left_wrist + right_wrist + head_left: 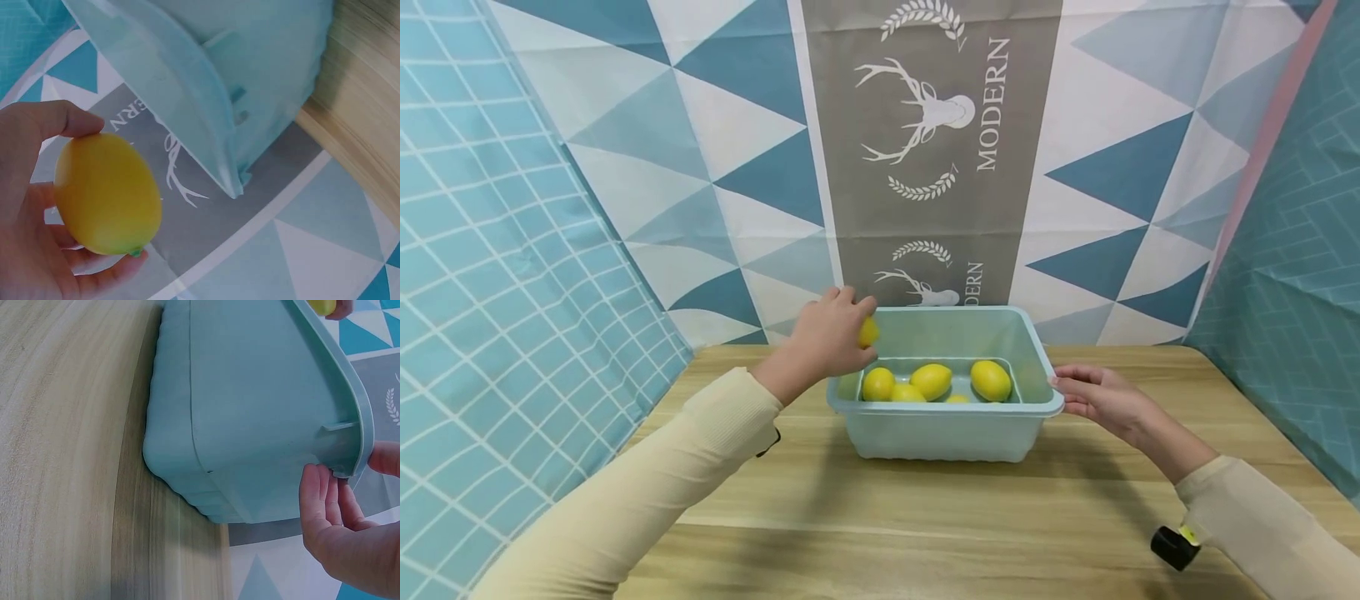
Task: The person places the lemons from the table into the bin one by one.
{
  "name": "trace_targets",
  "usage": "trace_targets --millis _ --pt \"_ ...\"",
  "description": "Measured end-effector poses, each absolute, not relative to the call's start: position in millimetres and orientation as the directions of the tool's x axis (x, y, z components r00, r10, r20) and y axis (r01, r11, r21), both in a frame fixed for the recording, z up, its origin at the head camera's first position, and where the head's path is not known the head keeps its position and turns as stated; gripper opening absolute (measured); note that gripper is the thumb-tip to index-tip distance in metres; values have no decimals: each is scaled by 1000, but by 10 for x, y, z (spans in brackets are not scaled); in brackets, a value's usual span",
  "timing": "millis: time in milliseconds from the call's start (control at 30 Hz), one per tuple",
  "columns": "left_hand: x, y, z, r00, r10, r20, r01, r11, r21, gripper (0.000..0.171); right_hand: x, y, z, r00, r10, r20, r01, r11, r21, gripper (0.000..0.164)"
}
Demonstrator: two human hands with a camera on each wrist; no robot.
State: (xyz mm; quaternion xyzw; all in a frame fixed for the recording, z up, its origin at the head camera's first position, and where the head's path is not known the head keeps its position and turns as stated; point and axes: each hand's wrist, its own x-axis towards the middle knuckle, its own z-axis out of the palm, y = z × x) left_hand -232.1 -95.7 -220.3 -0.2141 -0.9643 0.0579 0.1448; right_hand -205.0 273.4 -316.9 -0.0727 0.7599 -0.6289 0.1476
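Note:
My left hand (833, 337) grips a yellow lemon (109, 194) between thumb and fingers, level with the left end of a pale blue-green plastic bin (940, 433). In the left wrist view the lemon's green-tipped end points down, and it is apart from the bin. Several more lemons (931, 382) lie on the bin's floor, some partly hidden by the front wall. At the bin's right end, my right hand (1101, 398) pinches the rim (364, 425), thumb on the outer edge and fingers curled underneath.
The bin stands on a wood-grain table (880, 525) near its back edge. Behind it hangs a patterned cloth (760, 167) with triangles and a deer print. Blue cloths flank the table on both sides. A small black device (1176, 547) is at the right sleeve.

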Motion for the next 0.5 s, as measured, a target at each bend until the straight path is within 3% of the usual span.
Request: trace_targets --millis 233,500 --pt "-2359 -897 -2026 -887 420 194 417 907 -56 45 -2061 2752 -3154 -946 -296 -129 65 216 -974 53" --pt "-2431 -816 -1818 -876 466 121 469 883 -5 40 -2064 2753 -3156 -942 -308 -136 70 215 -974 48"
